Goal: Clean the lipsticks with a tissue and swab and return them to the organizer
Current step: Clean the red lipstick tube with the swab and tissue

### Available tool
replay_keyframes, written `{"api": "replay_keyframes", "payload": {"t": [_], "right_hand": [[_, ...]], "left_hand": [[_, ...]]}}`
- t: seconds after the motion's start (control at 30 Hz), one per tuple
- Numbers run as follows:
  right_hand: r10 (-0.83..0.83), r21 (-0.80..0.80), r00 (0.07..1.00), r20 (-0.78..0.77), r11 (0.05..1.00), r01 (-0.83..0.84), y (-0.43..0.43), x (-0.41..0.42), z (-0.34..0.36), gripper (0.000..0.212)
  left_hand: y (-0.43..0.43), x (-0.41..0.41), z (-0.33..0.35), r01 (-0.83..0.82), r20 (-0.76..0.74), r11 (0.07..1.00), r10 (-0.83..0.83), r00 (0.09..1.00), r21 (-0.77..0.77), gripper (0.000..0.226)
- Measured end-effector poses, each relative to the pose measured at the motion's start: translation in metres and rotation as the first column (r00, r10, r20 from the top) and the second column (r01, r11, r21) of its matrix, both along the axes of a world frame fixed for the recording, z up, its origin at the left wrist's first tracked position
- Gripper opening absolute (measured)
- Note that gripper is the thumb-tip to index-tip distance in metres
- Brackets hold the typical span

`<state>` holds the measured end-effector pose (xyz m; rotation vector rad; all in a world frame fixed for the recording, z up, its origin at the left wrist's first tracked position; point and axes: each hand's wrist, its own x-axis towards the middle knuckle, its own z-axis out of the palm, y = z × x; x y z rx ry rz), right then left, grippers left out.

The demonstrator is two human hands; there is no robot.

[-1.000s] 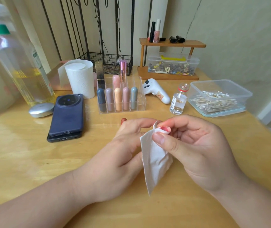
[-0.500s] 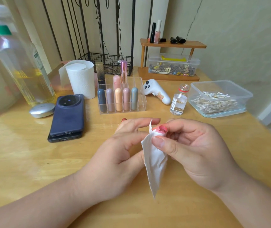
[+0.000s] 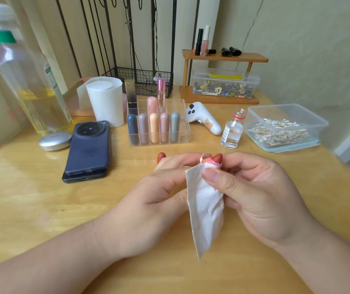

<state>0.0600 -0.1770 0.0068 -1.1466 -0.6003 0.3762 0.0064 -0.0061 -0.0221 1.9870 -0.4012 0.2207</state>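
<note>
A red lipstick [image 3: 217, 159] pokes its tip out of a white tissue [image 3: 205, 206] held above the table's middle. My right hand [image 3: 254, 194] pinches the tissue round the lipstick's pink collar with thumb and fingers. From the left, the curled fingers of my left hand [image 3: 148, 198] hold the wrapped tube, the index finger lying along the tissue's top. The tube itself is hidden. A small red tip [image 3: 161, 157] shows past my left fingers; I cannot tell what it is. The clear organizer [image 3: 185, 132] stands behind with several pastel lipsticks upright. Cotton swabs fill a plastic tub [image 3: 284, 129] at the right.
Two stacked phones [image 3: 88, 148], a silver compact [image 3: 55, 141], a large oil bottle [image 3: 31, 90] and a paper roll [image 3: 106, 100] stand at the left. A small glass bottle [image 3: 232, 132] and a white controller [image 3: 203, 120] are by the organizer. A wooden shelf [image 3: 225, 58] is at the back.
The lipstick's red tip has come up out of the tissue; earlier only the pink rim showed. Both hands stay in place, the tissue hangs a little lower.
</note>
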Motion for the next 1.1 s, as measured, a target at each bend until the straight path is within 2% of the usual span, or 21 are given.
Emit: {"api": "replay_keyframes", "payload": {"t": [0.07, 0.2, 0.3, 0.37, 0.47, 0.53, 0.67, 0.73, 0.83, 0.9, 0.97, 1.03, 1.1], "right_hand": [[0.005, 0.017, 1.0, -0.022, 1.0, -0.005, 0.002, -0.002, 0.002, 0.011], [-0.039, -0.071, 0.999, -0.023, 0.997, 0.038, 0.001, 0.001, -0.005, 0.014], [-0.013, -0.104, 1.0, -0.022, 0.995, 0.01, -0.002, 0.002, -0.007, 0.019], [0.011, -0.098, 1.0, -0.026, 0.995, -0.014, -0.003, 0.002, -0.006, 0.018], [0.01, -0.083, 0.999, -0.038, 0.996, -0.013, -0.003, 0.002, -0.001, 0.016], [0.025, -0.027, 0.997, -0.079, 0.999, -0.027, -0.003, 0.001, 0.002, 0.015], [0.015, -0.055, 0.999, -0.05, 0.998, -0.018, -0.002, 0.005, -0.001, 0.016], [0.017, -0.125, 0.999, 0.043, 0.992, -0.011, -0.003, 0.008, -0.006, 0.015], [0.018, -0.176, 0.994, 0.111, 0.984, 0.001, -0.005, 0.012, -0.009, 0.027], [0.028, -0.169, 0.995, 0.1, 0.986, -0.011, -0.007, 0.012, -0.008, 0.03], [0.056, -0.13, 0.997, 0.06, 0.99, -0.048, -0.008, 0.011, -0.005, 0.02], [0.081, -0.091, 0.997, 0.005, 0.993, -0.08, -0.008, 0.01, -0.002, 0.02], [0.092, -0.074, 0.995, -0.027, 0.993, -0.094, -0.008, 0.01, -0.002, 0.023]], "left_hand": [[-0.003, 0.001, 0.0, -0.038, 0.039, 0.999, 0.037, 0.999, 0.035, 0.027], [-0.008, 0.0, -0.004, -0.146, 0.06, 0.985, 0.152, 0.987, -0.087, 0.017], [-0.009, -0.001, -0.004, -0.221, 0.068, 0.965, 0.232, 0.97, -0.143, 0.025], [-0.006, 0.0, -0.002, -0.164, 0.055, 0.98, 0.171, 0.984, -0.112, 0.031], [-0.001, 0.0, 0.001, 0.002, -0.019, 0.997, -0.003, 1.0, -0.077, 0.034], [-0.001, 0.0, 0.003, 0.025, -0.056, 0.998, -0.028, 0.998, -0.052, 0.035], [-0.005, 0.001, -0.001, -0.061, -0.022, 0.998, 0.061, 0.998, -0.007, 0.033], [-0.006, 0.001, -0.004, -0.153, 0.001, 0.987, 0.153, 0.988, -0.045, 0.028], [-0.008, -0.001, -0.003, -0.271, 0.041, 0.957, 0.276, 0.96, -0.102, 0.024], [-0.006, -0.002, 0.001, -0.239, 0.045, 0.967, 0.243, 0.969, -0.088, 0.025], [-0.004, -0.002, 0.005, -0.138, 0.001, 0.99, 0.138, 0.99, -0.042, 0.03], [-0.002, -0.003, 0.006, -0.052, -0.034, 0.998, 0.053, 0.998, 0.024, 0.031], [-0.005, -0.003, 0.006, -0.051, -0.007, 0.996, 0.052, 0.999, 0.068, 0.03]]}}
